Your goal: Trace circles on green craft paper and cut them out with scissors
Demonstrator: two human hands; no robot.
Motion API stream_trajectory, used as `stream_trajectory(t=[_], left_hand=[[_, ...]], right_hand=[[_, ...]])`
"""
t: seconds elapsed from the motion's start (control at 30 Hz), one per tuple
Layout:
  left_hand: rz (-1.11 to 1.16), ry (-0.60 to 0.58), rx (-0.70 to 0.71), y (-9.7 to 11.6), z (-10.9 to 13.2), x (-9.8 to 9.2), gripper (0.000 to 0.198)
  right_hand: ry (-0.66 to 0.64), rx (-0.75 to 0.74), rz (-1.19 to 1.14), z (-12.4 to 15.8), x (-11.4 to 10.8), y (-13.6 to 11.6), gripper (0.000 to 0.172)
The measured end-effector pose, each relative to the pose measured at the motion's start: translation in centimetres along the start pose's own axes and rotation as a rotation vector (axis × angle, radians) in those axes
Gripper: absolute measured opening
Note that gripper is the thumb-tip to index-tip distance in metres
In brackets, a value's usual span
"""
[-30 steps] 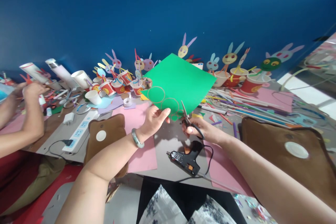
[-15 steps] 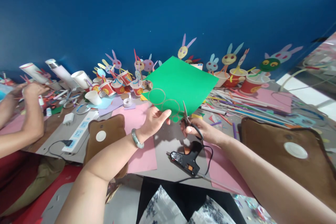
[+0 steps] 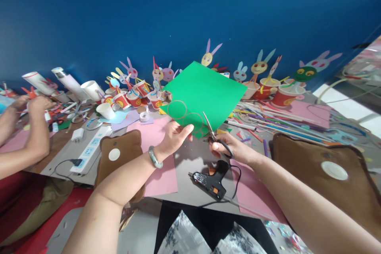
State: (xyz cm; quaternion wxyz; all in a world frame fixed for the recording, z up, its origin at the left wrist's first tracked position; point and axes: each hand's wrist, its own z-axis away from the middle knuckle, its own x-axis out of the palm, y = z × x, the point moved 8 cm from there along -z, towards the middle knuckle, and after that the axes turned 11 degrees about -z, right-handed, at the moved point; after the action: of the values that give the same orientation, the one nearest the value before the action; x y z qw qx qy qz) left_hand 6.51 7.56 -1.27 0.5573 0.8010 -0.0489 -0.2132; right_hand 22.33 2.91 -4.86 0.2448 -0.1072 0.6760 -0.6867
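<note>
My left hand [image 3: 177, 137] pinches the near left edge of a green sheet of paper [image 3: 205, 91], holding it raised above the table. Circles of different sizes are drawn in outline near that corner. My right hand [image 3: 228, 147] grips a pair of scissors [image 3: 209, 124] by its dark handles. The blades point up and to the left, over the sheet's near right edge. Whether paper lies between the blades, I cannot tell. Below the hands a black glue gun [image 3: 210, 182] lies on the table, its nozzle facing left.
Rabbit-faced paper cups [image 3: 269, 87] line the blue wall. Brown cushions [image 3: 315, 178] lie at both sides, and a white power strip [image 3: 91, 149] is on the left. Pink paper [image 3: 160, 166] and colourful sticks [image 3: 285, 121] cover parts of the table. A co-worker's hands [image 3: 38, 103] are at far left.
My right hand has drawn slightly right and down from the sheet's near corner, and the scissors now tilt more to the left. My left hand keeps its hold on the paper.
</note>
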Motion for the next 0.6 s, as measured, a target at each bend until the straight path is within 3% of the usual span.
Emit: stream_trajectory(t=[0.27, 0.6], left_hand=[[-0.019, 0.007, -0.030, -0.39, -0.08, -0.09, 0.044], [-0.013, 0.019, -0.004, -0.13, -0.22, -0.18, 0.042]], right_hand=[[0.030, -0.005, -0.061, 0.10, 0.03, -0.03, 0.068], [0.074, 0.018, 0.010, 0.03, -0.30, -0.09, 0.074]])
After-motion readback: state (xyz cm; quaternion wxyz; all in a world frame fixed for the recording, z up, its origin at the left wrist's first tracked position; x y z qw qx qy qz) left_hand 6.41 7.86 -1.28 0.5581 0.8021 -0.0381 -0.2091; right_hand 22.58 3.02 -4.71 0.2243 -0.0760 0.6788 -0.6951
